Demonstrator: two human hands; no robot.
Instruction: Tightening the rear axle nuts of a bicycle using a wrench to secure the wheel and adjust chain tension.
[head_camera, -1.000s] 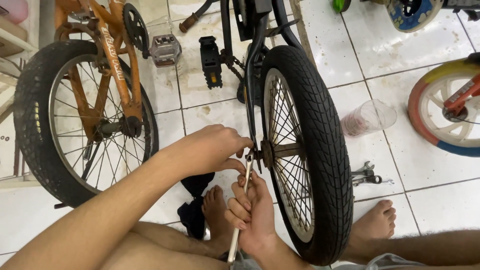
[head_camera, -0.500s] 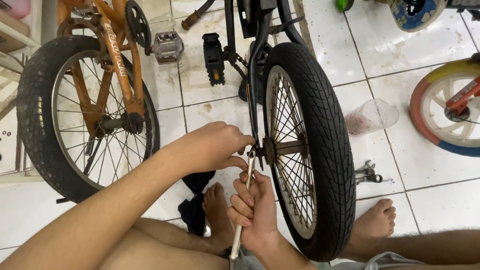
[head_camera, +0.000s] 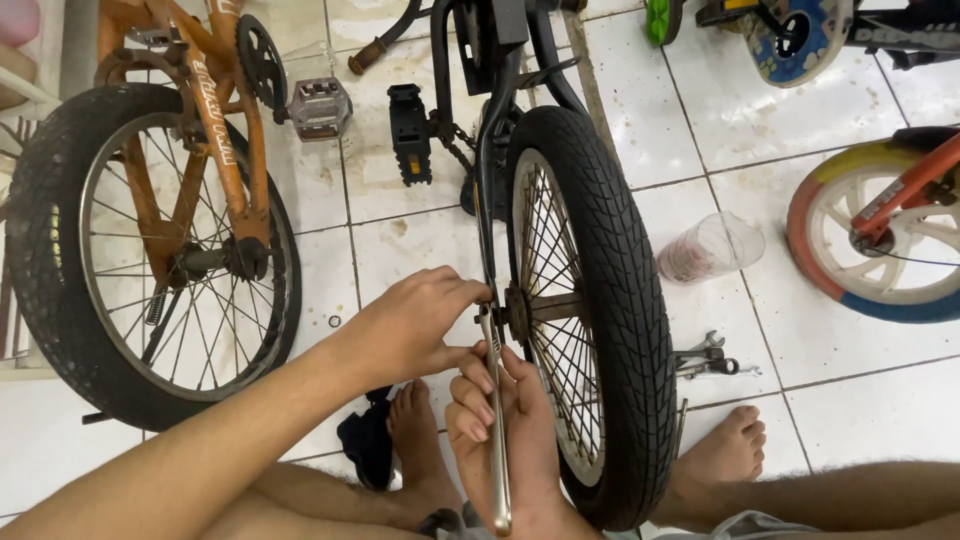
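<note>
A: What is the person working on?

B: The axle nut (head_camera: 487, 318) on the left side of the black wheel (head_camera: 585, 310). The right hand (head_camera: 505, 430) is wrapping a wrench (head_camera: 494, 420), fingers curled tight round the shaft, thumb pressing along it. The left hand (head_camera: 415, 325) is pinching the wrench head at the nut, fingertips closed together on it.

A: How should the step be done well?

B: I would say: be seating the head square on the nut, be steadying it with the left fingers, and be pulling from the far end of the shaft. A tilted head is likely to slip toward the spokes (head_camera: 555, 350).

A: Anything differing from half a second ago?

B: The wrench is standing nearly upright now; it was leaning a little. The left fingers are reaching further onto the nut. The orange bike (head_camera: 190, 170), the cup (head_camera: 710, 248) and the spare wrenches (head_camera: 712, 358) are lying as before.
</note>
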